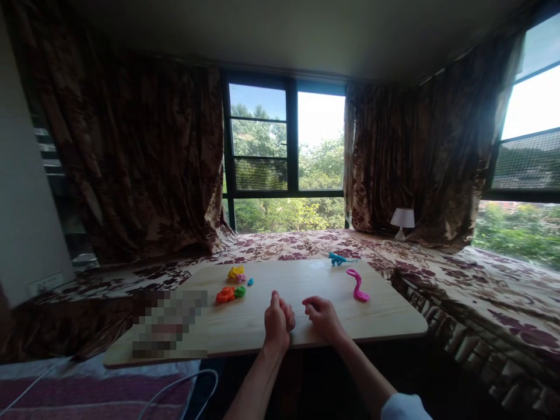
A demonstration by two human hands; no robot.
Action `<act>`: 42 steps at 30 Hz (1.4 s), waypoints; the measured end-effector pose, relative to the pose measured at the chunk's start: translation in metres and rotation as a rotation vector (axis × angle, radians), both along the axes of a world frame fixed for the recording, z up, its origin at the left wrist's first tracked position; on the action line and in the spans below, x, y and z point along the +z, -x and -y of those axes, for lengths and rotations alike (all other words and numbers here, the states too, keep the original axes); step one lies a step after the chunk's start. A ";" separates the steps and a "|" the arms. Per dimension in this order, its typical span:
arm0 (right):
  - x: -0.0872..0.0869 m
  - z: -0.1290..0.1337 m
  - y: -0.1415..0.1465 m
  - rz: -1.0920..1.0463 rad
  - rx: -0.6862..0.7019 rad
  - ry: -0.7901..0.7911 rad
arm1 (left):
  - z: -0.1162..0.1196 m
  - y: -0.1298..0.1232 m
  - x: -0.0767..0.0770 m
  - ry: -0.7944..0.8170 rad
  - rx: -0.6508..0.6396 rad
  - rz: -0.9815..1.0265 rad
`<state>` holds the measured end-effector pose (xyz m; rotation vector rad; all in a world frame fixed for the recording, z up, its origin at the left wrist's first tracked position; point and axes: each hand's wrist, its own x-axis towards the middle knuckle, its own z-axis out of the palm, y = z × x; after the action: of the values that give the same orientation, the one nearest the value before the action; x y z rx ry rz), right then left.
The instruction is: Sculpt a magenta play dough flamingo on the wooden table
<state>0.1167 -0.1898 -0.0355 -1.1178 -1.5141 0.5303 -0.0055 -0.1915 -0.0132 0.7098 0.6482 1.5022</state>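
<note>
My left hand [279,319] is closed in a fist above the table's near edge, thumb on top; whatever it holds, if anything, is hidden. Just to its right, my right hand [324,318] has its fingers curled in, and their inner side cannot be seen. A gap separates the two hands. Left of them lie an orange clay lump [226,295], a green lump [240,291], a yellow lump [236,272], a small pinkish-purple piece [241,278] and a little blue ball [250,281]. To the right are a pink clay shape with a curved neck [359,289] and a blue long-tailed animal figure [338,259].
The pale wooden table [280,274] has rounded corners. A blurred-out patch [170,324] covers its left end. Behind it is a floral-covered ledge [297,242] with a small white lamp [402,219]. A white cable [175,382] loops at the lower left.
</note>
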 end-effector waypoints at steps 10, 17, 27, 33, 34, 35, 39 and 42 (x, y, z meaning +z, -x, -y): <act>-0.002 0.001 -0.001 0.001 0.021 -0.005 | -0.006 0.021 -0.006 0.004 -0.231 0.076; -0.001 0.001 0.000 0.013 0.012 0.000 | -0.001 0.019 -0.007 -0.111 -0.196 0.036; -0.005 -0.002 -0.001 0.030 0.010 0.013 | -0.004 0.020 -0.008 -0.095 -0.229 0.100; -0.009 -0.006 -0.002 0.027 0.018 0.003 | 0.002 0.011 0.000 -0.063 -0.120 0.089; -0.009 -0.006 -0.002 0.027 0.017 0.002 | 0.003 0.009 0.001 -0.041 -0.093 0.072; -0.009 -0.006 -0.002 0.028 0.014 0.002 | 0.004 0.008 0.001 -0.023 -0.077 0.060; -0.009 -0.005 -0.002 0.033 0.007 0.002 | 0.003 0.008 0.000 -0.007 -0.067 0.070; -0.007 -0.004 -0.003 0.039 0.007 0.004 | -0.001 0.014 -0.003 -0.030 -0.169 0.125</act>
<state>0.1194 -0.1862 -0.0427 -1.1316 -1.5513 0.5189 -0.0199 -0.1907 -0.0158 0.6707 0.4604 1.3907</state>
